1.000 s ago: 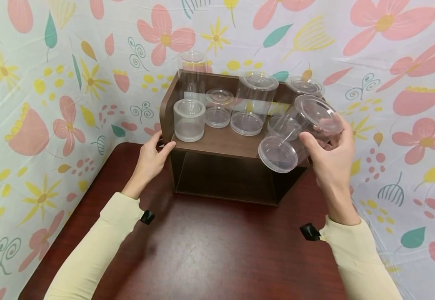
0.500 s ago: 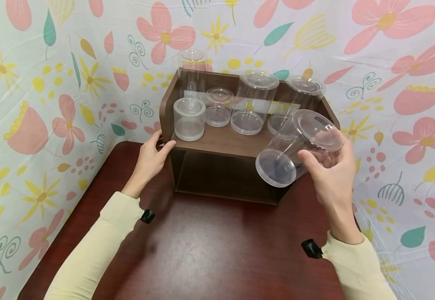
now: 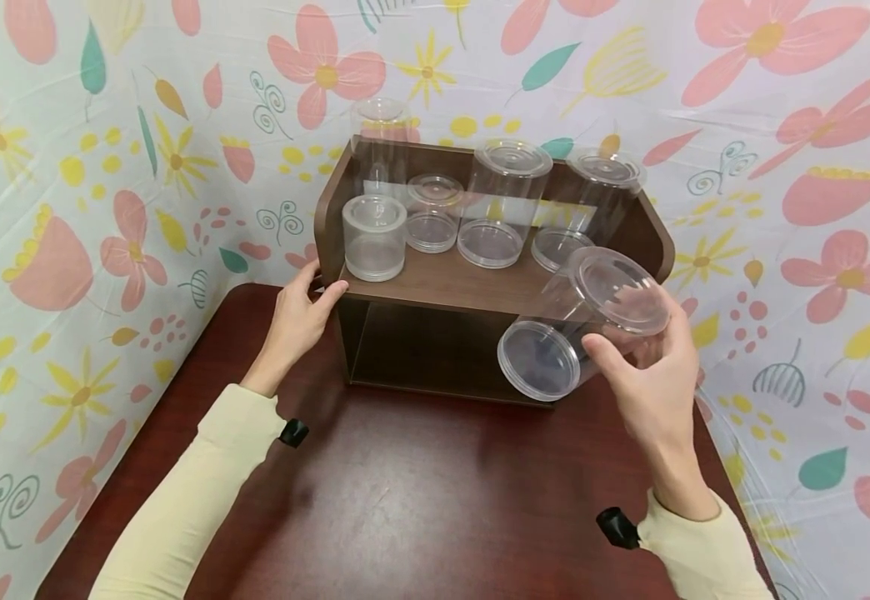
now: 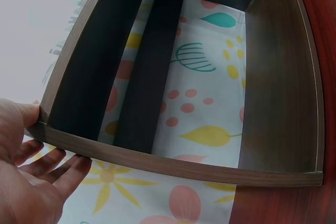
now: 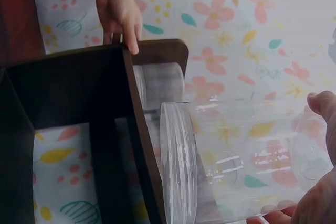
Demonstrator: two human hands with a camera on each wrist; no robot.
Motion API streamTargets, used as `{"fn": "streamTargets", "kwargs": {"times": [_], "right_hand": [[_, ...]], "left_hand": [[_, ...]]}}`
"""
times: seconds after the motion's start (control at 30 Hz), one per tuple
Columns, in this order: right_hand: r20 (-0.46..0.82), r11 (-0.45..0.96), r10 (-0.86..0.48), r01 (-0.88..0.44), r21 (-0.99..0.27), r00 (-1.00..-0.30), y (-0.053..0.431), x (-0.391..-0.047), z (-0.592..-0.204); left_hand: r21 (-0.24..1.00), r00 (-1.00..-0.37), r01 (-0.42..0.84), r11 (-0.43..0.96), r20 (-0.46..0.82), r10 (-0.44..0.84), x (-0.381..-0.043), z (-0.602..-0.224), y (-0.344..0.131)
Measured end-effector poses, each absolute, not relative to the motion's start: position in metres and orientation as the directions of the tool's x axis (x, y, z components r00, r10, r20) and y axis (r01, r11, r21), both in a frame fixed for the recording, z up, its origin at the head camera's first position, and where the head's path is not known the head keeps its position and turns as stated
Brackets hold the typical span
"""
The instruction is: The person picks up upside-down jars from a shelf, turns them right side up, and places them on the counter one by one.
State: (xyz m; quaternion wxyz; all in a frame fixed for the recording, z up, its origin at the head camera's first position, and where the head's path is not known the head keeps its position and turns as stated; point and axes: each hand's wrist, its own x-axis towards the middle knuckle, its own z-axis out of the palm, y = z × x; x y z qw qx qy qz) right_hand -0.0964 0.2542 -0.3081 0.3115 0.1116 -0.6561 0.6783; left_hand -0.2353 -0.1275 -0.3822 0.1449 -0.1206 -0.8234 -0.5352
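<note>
My right hand [image 3: 652, 392] grips a clear plastic jar [image 3: 566, 321], thumb on the near side and fingers round the far side. The jar tilts in the air before the front right of a dark brown shelf unit [image 3: 442, 287]. In the right wrist view, its ribbed end [image 5: 178, 166] overlaps the board's front edge. My left hand [image 3: 296, 321] holds the unit's left front corner; in the left wrist view, the thumb is at the top board's edge and the fingers [image 4: 73, 174] lie along the side panel.
Several clear jars stand on the top board: a frosted-looking short jar [image 3: 375, 242] in front, a tall jar [image 3: 380, 150] at back left, others rightward. Below is an open compartment [image 3: 435, 354]. The unit stands on a reddish-brown table [image 3: 405, 500], with flowered cloth [image 3: 802, 275] around.
My right hand has brought the jar down and toward me, out from over the shelf's right end, tilting it further. My left hand stays at the corner.
</note>
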Motion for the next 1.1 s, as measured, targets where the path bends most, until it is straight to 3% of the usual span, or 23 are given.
{"fn": "streamTargets", "kwargs": {"times": [0.33, 0.87, 1.1], "right_hand": [[0.525, 0.091, 0.265, -0.521, -0.849, -0.809, 0.25, -0.084, -0.321], [0.557, 0.056, 0.203, -0.559, -0.827, -0.805, 0.239, -0.082, -0.357], [0.506, 0.104, 0.201, -0.496, -0.862, -0.839, 0.234, -0.078, -0.368]], "left_hand": [[0.848, -0.926, 0.365, 0.384, 0.374, 0.055, -0.235, -0.383, -0.128], [0.852, -0.93, 0.353, 0.386, 0.363, 0.049, -0.234, -0.382, -0.127], [0.853, -0.931, 0.352, 0.387, 0.363, 0.045, -0.234, -0.382, -0.127]]}}
